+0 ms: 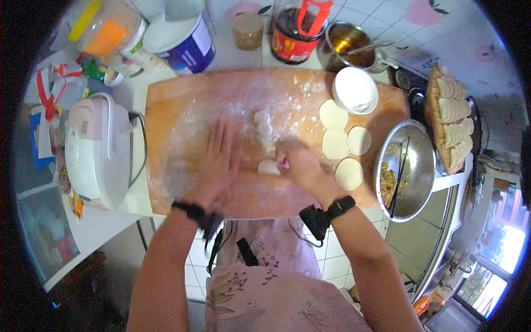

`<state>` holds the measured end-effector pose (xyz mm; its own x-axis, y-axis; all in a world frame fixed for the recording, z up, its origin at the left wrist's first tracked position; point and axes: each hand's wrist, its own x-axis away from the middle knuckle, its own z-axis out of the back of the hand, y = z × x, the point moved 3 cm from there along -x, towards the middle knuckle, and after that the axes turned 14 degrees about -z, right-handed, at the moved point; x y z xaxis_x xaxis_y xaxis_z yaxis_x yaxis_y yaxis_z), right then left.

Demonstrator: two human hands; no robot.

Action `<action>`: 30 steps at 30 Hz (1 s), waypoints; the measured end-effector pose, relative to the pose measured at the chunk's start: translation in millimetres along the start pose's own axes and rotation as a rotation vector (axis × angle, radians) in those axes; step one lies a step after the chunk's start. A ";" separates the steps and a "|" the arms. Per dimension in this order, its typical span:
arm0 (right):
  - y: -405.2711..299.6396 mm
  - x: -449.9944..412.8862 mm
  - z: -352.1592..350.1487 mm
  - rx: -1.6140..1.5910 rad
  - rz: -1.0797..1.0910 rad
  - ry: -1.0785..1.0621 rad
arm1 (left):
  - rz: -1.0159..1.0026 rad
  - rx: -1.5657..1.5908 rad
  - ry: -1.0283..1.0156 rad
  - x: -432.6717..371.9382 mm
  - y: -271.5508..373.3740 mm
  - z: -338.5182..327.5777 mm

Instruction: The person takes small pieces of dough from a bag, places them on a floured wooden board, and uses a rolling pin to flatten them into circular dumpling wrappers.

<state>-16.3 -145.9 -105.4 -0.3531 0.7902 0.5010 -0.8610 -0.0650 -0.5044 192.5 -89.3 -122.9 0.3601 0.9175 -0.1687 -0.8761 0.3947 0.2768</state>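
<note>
My left hand is blurred, held flat over the floured wooden board with its fingers stretched away from me. A wood-coloured strip, possibly a rolling pin, runs from beside its palm towards my right hand; whether the palm rests on it is unclear. My right hand, also blurred, is curled with its fingertips at the right edge of a small dough round. Just beyond lie several small floured dough pieces in a row. To the right several flat dough wrappers lie on the board, two of them touching.
A white bowl of flour stands at the board's far right. Beside it, a steel bowl holds filling and chopsticks. Filled dumplings sit on a wicker tray. A rice cooker is left; a tub, red-labelled jar and metal pot line the back.
</note>
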 end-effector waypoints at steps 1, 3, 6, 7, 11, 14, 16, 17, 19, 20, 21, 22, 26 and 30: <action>-0.5 8.7 2.2 0.004 -0.003 0.028 | 0.006 0.039 -0.033 16.4 13.7 9.4; 0.9 25.0 -1.5 -0.045 0.183 0.100 | 0.011 0.133 -0.086 53.6 31.1 12.8; -11.4 42.8 -3.6 -0.165 0.064 -0.153 | 0.007 0.153 -0.109 91.4 38.8 16.4; -11.1 44.0 -2.2 -0.155 0.062 -0.151 | -0.010 0.127 -0.113 95.3 40.5 16.3; -6.4 37.9 29.8 -0.463 0.227 0.193 | -0.021 0.133 -0.079 93.0 39.8 17.1; 31.4 14.3 56.7 -0.528 0.057 0.578 | 0.014 0.246 -0.020 89.8 40.7 19.3; 25.5 14.4 72.1 -0.135 -0.025 0.822 | -0.025 0.235 -0.013 93.9 38.3 16.9; 18.6 11.8 70.1 -0.131 -0.023 0.817 | -0.019 0.238 -0.012 96.1 37.8 17.0; 0.9 -2.3 53.7 -0.314 -0.106 0.456 | -0.059 0.263 -0.012 94.3 40.9 19.1; 0.0 -15.8 42.1 -0.324 0.059 0.492 | -0.058 0.267 -0.013 91.3 42.8 20.1; -21.4 -25.3 32.9 -0.363 -0.006 0.409 | -0.060 0.278 -0.020 92.2 43.1 21.6; -26.1 -36.0 25.5 -0.328 -0.072 0.387 | -0.080 0.298 -0.019 88.5 45.4 21.2; -33.1 -60.7 0.8 -0.243 -0.231 0.364 | -0.092 0.378 0.042 85.2 43.4 21.0; -3.2 -60.0 -19.5 -0.435 -0.141 0.394 | -0.102 0.393 0.053 88.0 38.6 18.0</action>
<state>14.7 -181.2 -147.5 -0.0121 0.9447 0.3277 -0.6316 0.2468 -0.7350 196.1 7.6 -110.1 0.4131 0.8728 -0.2598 -0.6438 0.4817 0.5946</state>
